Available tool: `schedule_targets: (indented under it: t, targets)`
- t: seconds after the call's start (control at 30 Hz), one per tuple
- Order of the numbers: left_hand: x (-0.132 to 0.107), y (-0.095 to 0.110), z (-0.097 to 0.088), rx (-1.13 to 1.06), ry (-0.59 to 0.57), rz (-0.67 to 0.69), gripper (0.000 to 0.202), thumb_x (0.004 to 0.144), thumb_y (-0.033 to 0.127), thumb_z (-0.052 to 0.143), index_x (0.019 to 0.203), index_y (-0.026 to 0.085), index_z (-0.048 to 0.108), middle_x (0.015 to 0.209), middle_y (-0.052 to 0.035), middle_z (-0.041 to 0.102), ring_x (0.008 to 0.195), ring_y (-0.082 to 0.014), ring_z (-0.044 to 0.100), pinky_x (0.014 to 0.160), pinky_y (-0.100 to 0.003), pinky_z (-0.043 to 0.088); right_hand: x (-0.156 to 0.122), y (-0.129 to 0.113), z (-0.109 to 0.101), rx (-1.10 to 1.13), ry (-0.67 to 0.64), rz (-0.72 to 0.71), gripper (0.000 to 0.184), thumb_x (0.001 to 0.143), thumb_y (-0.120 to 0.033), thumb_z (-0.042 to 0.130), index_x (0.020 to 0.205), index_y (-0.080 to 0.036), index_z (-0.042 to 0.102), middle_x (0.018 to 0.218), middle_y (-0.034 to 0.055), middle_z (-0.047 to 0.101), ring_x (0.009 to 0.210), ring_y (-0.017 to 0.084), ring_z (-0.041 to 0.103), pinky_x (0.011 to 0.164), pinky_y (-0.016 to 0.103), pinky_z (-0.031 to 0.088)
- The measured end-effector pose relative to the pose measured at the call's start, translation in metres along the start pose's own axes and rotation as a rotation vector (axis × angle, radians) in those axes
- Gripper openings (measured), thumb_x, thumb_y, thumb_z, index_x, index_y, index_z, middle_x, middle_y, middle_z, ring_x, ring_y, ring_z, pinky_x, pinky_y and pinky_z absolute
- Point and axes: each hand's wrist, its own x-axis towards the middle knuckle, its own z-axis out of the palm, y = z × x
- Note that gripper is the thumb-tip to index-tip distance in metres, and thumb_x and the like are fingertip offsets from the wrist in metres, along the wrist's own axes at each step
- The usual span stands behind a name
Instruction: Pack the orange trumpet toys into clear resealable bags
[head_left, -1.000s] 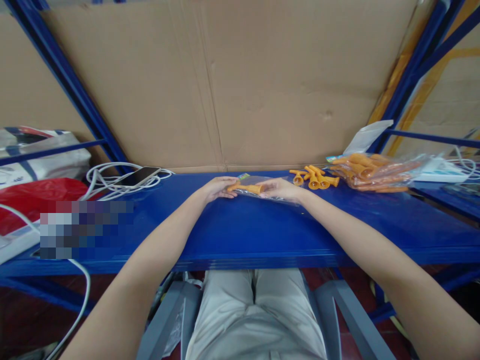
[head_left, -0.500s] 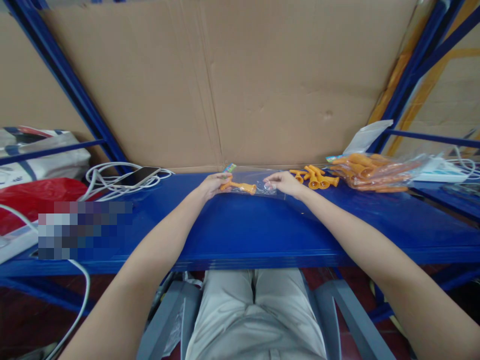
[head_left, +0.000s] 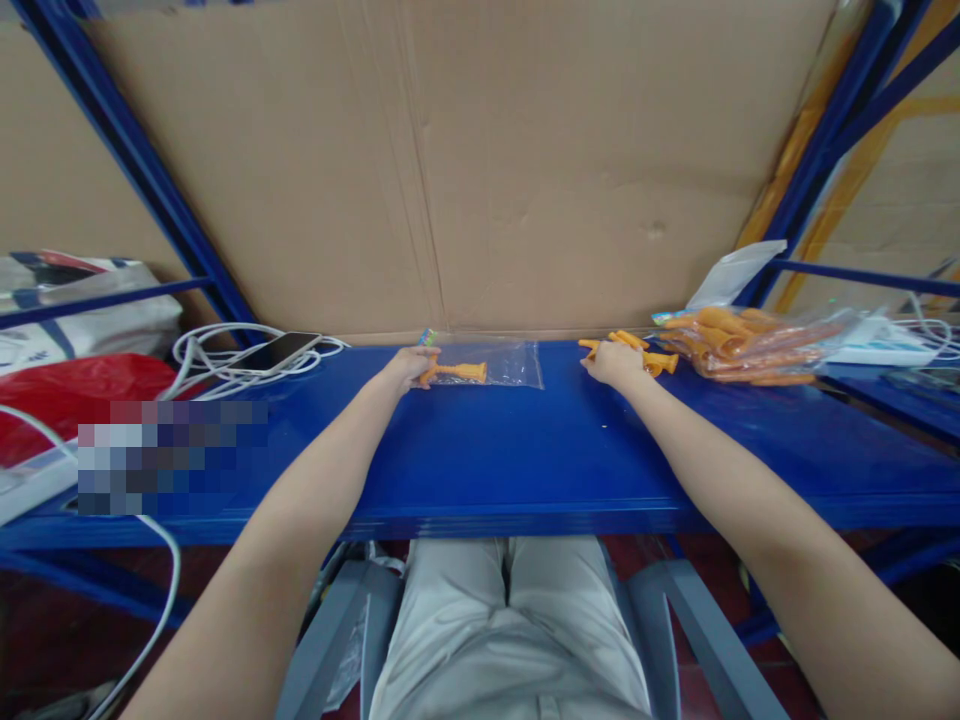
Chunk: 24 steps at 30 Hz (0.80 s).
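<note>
My left hand (head_left: 405, 368) pinches the left end of a clear plastic bag (head_left: 502, 364) that lies on the blue table (head_left: 495, 450) with one orange plastic piece (head_left: 457, 372) inside it. My right hand (head_left: 613, 364) rests on a small heap of loose orange pieces (head_left: 651, 358) further right; its fingers curl over them, and whether it grips one is hidden.
A pile of filled bags with orange pieces (head_left: 750, 343) lies at the right. A phone (head_left: 281, 350) on coiled white cables (head_left: 217, 365) sits at the left, beside a red bag (head_left: 75, 395). A cardboard sheet (head_left: 480, 160) stands behind the table.
The bag with the orange piece was carried back and left by my left hand. My right hand let go of it and moved right onto the loose orange pieces.
</note>
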Motion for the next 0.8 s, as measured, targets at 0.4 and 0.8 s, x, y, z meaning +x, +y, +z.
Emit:
schedule_targets:
  t: [0.4, 0.8]
  targets:
    - [0.006, -0.011, 0.019, 0.655, 0.170, 0.457, 0.049, 0.091, 0.036, 0.048, 0.136, 0.016, 0.052, 0.157, -0.0151, 0.028, 0.146, -0.0335, 0.019, 0.116, -0.048, 0.023, 0.008, 0.003, -0.004, 0.219, 0.106, 0.040, 0.040, 0.083, -0.034, 0.054, 0.105, -0.004, 0.070, 0.101, 0.0245, 0.070, 0.106, 0.034, 0.065, 0.089, 0.040, 0.049]
    - [0.019, -0.020, 0.024, 0.682, -0.237, 0.496, 0.048, 0.095, 0.036, 0.034, 0.129, 0.012, 0.058, 0.148, -0.0112, 0.045, 0.144, -0.0245, 0.029, 0.118, -0.035, 0.014, 0.008, 0.008, -0.017, 1.079, -0.013, -0.218, 0.010, 0.077, -0.010, 0.054, 0.083, -0.017, 0.059, 0.057, -0.0035, 0.056, 0.052, 0.010, 0.055, 0.060, 0.023, 0.052]
